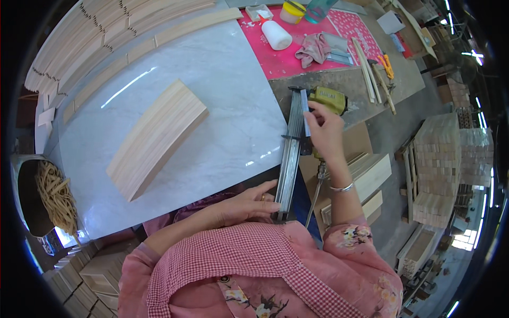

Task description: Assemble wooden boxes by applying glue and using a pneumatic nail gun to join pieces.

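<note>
A yellow-green pneumatic nail gun [330,98] lies at the right corner of the marble-patterned table, its long silver magazine [289,168] pointing toward me. My right hand [327,130] pinches a thin silvery strip of fasteners [305,111] upright against the upper part of the magazine. Around the magazine's near end, my left hand [246,205] has its thumb on the metal, while the index finger passes behind the edge. A hose runs down from the gun's fitting. On the table to the left lies a curved pale wooden piece [158,139], apart from both hands.
Stacked curved wood slats [106,37] line the far left edge. A pink sheet [260,58] bears a white bottle [277,35], a cloth [313,50] and a yellow tub [292,11]. Sticks and orange-handled cutters lie at right. A bin of wood strips [54,199] stands left.
</note>
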Motion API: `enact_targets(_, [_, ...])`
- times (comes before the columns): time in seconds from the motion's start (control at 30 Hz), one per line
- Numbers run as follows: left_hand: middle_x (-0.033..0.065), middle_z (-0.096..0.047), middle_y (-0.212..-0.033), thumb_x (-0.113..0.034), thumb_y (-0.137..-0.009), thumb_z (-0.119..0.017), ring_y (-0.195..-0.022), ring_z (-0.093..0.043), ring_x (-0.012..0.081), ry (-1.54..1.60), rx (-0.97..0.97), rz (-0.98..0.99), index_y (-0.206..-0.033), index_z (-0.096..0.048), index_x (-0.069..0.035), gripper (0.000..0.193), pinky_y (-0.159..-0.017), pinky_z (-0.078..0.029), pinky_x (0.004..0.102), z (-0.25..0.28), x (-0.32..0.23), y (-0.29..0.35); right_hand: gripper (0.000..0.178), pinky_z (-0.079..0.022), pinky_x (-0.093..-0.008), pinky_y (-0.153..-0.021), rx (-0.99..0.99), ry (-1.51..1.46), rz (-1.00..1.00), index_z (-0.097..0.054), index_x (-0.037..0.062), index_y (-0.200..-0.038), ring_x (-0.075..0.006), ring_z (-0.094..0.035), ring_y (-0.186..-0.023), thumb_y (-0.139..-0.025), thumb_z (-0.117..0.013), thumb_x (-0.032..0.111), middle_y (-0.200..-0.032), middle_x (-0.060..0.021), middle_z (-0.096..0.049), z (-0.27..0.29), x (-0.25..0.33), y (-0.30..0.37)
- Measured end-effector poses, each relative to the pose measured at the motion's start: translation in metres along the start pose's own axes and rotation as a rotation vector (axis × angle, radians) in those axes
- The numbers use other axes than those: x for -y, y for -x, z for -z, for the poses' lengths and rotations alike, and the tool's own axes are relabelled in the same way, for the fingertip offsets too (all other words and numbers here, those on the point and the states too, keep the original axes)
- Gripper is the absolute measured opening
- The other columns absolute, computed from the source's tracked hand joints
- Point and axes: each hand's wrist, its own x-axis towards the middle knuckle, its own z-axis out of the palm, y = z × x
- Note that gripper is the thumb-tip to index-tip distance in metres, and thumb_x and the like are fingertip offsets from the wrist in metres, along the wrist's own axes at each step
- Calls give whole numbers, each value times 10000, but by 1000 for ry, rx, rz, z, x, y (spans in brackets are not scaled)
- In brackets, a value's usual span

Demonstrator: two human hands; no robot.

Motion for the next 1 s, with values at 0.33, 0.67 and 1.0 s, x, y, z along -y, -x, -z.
enact_targets(0.33, [159, -590, -1139, -207, -945, -719, -1002, -621, 160, -28, -20, -30, -1608, -140, 8, 905, -866, -506, 219, -2, 8, 6, 261, -464, -266, -567, -50, 92, 76, -741, -9, -1107, -152, -537, -576, -860, -711, 67, -709, -70, -668, -22, -13, 6])
enact_targets(0.67, [186, -571, -1179, -239, -930, -738, -1051, -609, 180, -68, -40, -28, -1606, -115, 35, 959, -911, -485, 229, 2, 11, 6, 242, -480, -299, -600, -48, 267, 167, -738, -10, -1086, -195, -563, -624, -859, -709, 70, -801, -101, -647, -33, -17, 6])
enact_targets(1.0, [220, -567, -1223, -242, -916, -745, -1033, -613, 203, -235, -95, -11, -1607, -89, 44, 995, -904, -486, 262, -1, 8, 9, 282, -505, -351, -674, 5, 464, 259, -712, -19, -1132, -256, -606, -741, -882, -701, 113, -945, -123, -602, -38, -13, 6])
